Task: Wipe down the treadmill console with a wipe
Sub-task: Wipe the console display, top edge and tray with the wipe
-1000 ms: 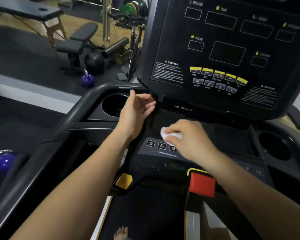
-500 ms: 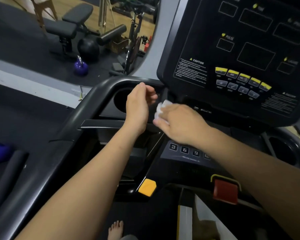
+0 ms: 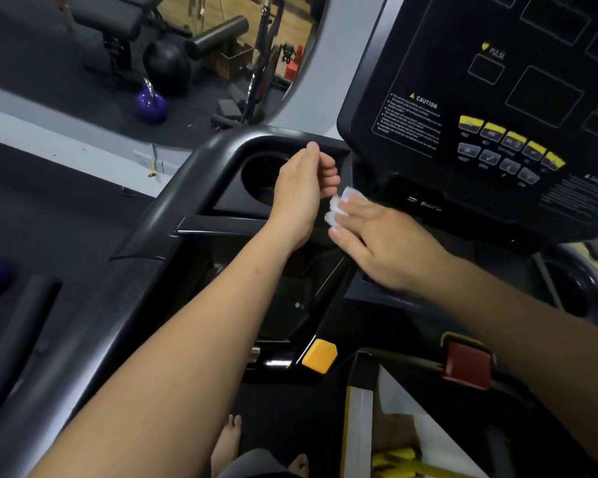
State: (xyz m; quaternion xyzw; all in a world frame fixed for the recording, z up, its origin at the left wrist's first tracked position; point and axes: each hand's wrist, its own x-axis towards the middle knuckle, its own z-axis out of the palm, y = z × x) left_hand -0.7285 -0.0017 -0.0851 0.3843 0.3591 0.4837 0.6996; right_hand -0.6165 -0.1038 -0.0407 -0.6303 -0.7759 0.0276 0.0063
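Head view — the only one. The right hand [image 3: 384, 243] lies flat, palm down, over the lower left part of the console [image 3: 480, 188], its fingers spread and pressing a small white wipe [image 3: 339, 205] against the dark shelf just under the display panel. So this grip is a flat press rather than a pinch: the wipe is trapped under the fingertips, and only its left edge shows past them. The left hand [image 3: 304, 191] hovers just left of it, above the cup holder [image 3: 256, 177], fingers loosely curled and holding nothing; its fingertips nearly meet the wipe but seem to stay clear of it.

The relation that matters: the wipe sits at the far-left end of the shelf, and the shelf's long axis runs left to right beneath the panel. Nearly all the unwiped run, it seems, lies to the right of the wipe — toward the yellow buttons [image 3: 511, 139] above and the far cup holder. The right hand is already on the wipe and is the one placed to sweep it rightward; the left is nearer only to the cup holder and the handrail [image 3: 173, 201].
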